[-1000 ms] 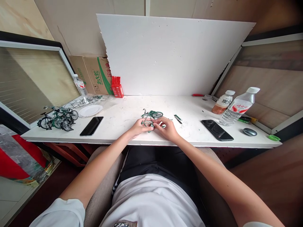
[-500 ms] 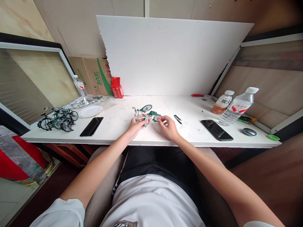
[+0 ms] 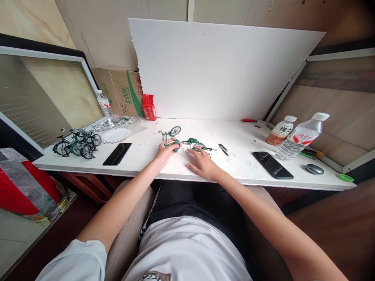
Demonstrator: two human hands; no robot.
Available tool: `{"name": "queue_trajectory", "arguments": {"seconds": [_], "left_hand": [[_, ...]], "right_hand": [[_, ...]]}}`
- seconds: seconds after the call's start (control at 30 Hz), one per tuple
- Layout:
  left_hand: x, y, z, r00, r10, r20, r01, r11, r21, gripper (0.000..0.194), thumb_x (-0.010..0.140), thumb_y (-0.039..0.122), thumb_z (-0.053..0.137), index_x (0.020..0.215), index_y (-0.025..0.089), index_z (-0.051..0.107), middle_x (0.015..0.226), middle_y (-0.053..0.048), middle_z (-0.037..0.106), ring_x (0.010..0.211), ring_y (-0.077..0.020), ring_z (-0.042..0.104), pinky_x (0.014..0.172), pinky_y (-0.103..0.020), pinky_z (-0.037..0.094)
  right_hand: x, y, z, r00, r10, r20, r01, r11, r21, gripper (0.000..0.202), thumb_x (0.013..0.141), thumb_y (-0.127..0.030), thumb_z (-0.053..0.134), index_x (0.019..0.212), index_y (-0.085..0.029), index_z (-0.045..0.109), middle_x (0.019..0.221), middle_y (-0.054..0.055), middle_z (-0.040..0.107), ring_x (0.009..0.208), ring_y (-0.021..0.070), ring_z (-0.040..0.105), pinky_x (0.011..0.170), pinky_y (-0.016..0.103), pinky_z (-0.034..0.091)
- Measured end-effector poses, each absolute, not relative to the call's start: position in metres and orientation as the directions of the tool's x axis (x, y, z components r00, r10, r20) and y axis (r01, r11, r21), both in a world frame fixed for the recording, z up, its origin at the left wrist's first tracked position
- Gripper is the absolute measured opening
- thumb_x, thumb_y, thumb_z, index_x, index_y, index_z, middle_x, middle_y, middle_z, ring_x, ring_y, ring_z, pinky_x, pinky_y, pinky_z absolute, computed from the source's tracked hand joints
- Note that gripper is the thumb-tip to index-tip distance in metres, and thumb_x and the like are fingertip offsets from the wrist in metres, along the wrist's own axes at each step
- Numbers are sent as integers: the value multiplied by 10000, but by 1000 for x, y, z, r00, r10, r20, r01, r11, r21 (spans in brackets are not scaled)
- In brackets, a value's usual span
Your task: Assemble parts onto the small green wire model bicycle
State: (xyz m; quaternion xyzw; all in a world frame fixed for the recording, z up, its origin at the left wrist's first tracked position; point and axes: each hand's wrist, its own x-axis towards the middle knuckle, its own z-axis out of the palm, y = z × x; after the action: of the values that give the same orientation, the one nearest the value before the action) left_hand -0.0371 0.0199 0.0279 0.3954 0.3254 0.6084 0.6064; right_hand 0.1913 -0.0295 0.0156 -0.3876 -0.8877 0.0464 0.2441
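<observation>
Between the thumb and fingers of my left hand (image 3: 164,153) is a partly built toy bicycle (image 3: 175,131), green with one spoked wheel pointing up and away. My fingers cover part of its frame. My right hand (image 3: 202,164) is low over the white table, fingers apart and palm down. Just beyond its fingertips lie loose green and dark bicycle parts (image 3: 192,141), including another spoked wheel (image 3: 200,146). Whether the fingertips touch a small piece there is too small to tell. Thin green and black strips (image 3: 223,149) rest farther right.
Several finished toy bicycles (image 3: 76,143) stand at the table's left end. Near them are a phone (image 3: 117,154) and white plates (image 3: 116,135). To the right are a second phone (image 3: 272,165), a mouse (image 3: 314,169) and two bottles (image 3: 303,136). A white board (image 3: 222,70) leans behind.
My right hand has gone from a pinch to spread fingers, lower over the table. My left hand has tilted the toy bicycle and shifted it slightly left. The camera view has turned a little.
</observation>
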Motion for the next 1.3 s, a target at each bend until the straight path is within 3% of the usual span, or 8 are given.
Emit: {"name": "queue_trajectory", "arguments": {"seconds": [0.5, 0.63, 0.8, 0.9, 1.0, 1.1, 1.23, 1.3], "left_hand": [[-36, 21, 24, 60, 995, 74, -381, -45, 923, 511, 669, 148, 864, 1136, 168, 658, 1017, -95, 787, 896, -204, 745, 831, -333, 498], [-36, 23, 23, 64, 995, 71, -364, -43, 930, 516, 653, 146, 874, 1127, 178, 672, 1037, -94, 790, 880, -192, 733, 817, -327, 496], [-36, 21, 25, 66, 995, 78, -365, -49, 930, 491, 666, 152, 872, 1116, 179, 677, 1028, -97, 787, 911, -205, 740, 818, -329, 491], [-35, 19, 26, 64, 995, 81, -375, -52, 925, 480, 656, 132, 873, 1092, 177, 675, 1015, -96, 783, 892, -202, 735, 820, -336, 491], [-34, 19, 28, 64, 994, 85, -386, -54, 921, 467, 644, 120, 873, 1061, 169, 668, 992, -94, 778, 860, -194, 727, 810, -336, 488], [-34, 18, 29, 71, 994, 85, -392, -50, 918, 469, 631, 115, 870, 1046, 161, 655, 971, -92, 774, 842, -191, 727, 804, -331, 483], [-35, 18, 29, 77, 995, 65, -392, -30, 919, 480, 638, 131, 870, 1061, 157, 646, 972, -99, 775, 865, -204, 739, 809, -331, 483], [-35, 19, 29, 79, 995, 64, -389, -28, 921, 479, 634, 133, 873, 1056, 157, 647, 969, -97, 777, 860, -203, 739, 810, -331, 485]], "right_hand": [[191, -32, 21, -614, 653, 444, 597, 752, -280, 405, 1074, -409, 526, 1411, -217, 643, 1334, 141, 714, 1434, 379, 490, 1181, 615, 466], [192, -30, 18, -617, 640, 457, 594, 760, -264, 368, 1073, -386, 522, 1347, -203, 684, 1367, 128, 719, 1462, 381, 465, 1210, 611, 444], [190, -35, 21, -594, 614, 519, 624, 760, -184, 350, 1069, -349, 503, 1327, -211, 696, 1586, 145, 566, 1542, 406, 362, 1206, 667, 410], [181, -47, 26, -657, 561, 503, 577, 804, -143, 307, 1060, -253, 470, 1233, -212, 720, 1448, 160, 655, 1415, 377, 489, 1134, 616, 462], [163, -69, 22, -791, 486, 373, 443, 874, -200, 295, 992, -146, 472, 1037, -201, 758, 1090, 130, 755, 1041, 280, 657, 966, 461, 545], [146, -93, 10, -867, 464, 183, 354, 830, -431, 345, 903, -61, 503, 1014, -222, 788, 1015, 48, 797, 889, 195, 708, 864, 329, 564], [142, -106, -2, -853, 463, -239, 516, 684, -516, 214, 863, -157, 668, 1001, -214, 822, 880, 33, 816, 728, 192, 724, 648, 285, 536], [145, -104, 3, -845, 428, -321, 532, 614, -583, 205, 885, -201, 684, 1040, -199, 818, 882, 38, 820, 747, 187, 739, 642, 267, 536]]}}
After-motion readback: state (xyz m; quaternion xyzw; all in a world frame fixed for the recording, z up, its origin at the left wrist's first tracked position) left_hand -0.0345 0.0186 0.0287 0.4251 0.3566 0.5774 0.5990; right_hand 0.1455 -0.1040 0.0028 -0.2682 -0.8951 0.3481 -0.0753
